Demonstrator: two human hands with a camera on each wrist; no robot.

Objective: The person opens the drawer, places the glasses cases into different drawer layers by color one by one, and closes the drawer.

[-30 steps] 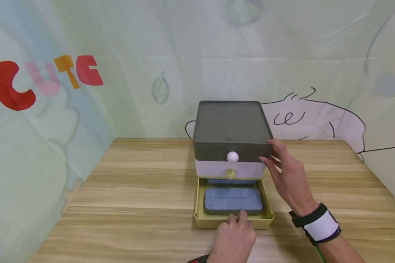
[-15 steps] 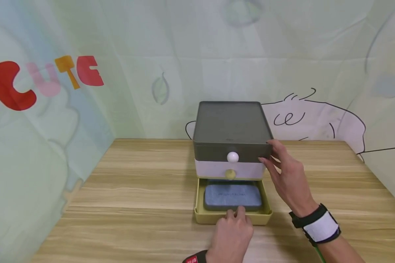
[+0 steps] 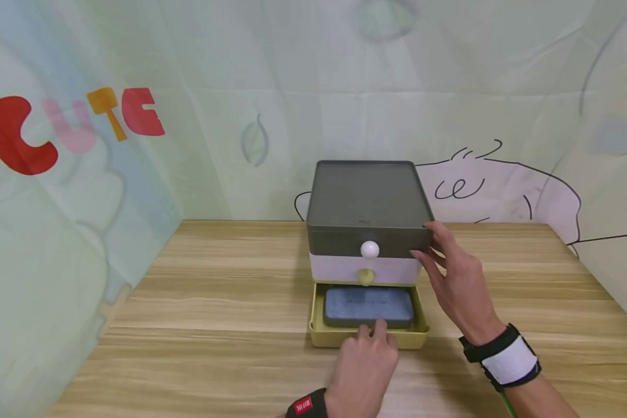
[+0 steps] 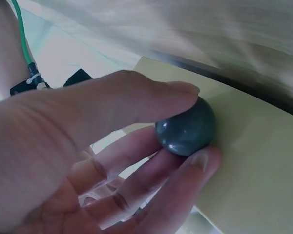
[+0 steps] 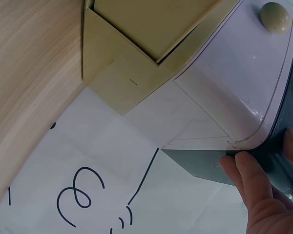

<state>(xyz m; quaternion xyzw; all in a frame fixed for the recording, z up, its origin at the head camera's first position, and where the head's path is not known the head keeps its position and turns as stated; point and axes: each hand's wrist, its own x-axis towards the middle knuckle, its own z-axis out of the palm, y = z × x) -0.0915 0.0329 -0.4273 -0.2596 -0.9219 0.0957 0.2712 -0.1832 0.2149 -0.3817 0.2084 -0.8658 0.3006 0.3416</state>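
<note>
A small drawer box (image 3: 368,194) with a dark grey top tier, a white middle tier and a yellow bottom drawer (image 3: 345,339) stands on the table. The bottom drawer is pulled out and holds a blue-grey oblong case (image 3: 368,305). My left hand (image 3: 366,366) is at the drawer's front; in the left wrist view its thumb and fingers pinch a round dark knob (image 4: 185,127) on the yellow front. My right hand (image 3: 457,284) grips the front right corner of the grey tier, thumb on the front and fingers along the side.
A white knob (image 3: 369,249) sits on the grey tier and a yellow knob (image 3: 366,277) on the white one. The wooden table (image 3: 219,302) ends at a printed cloth backdrop (image 3: 230,116) behind the box.
The bottom drawer has slid inward, away from me, with the case in it; my left hand has moved along with it. A second blue item behind the case is now hidden. My right hand stays put.
</note>
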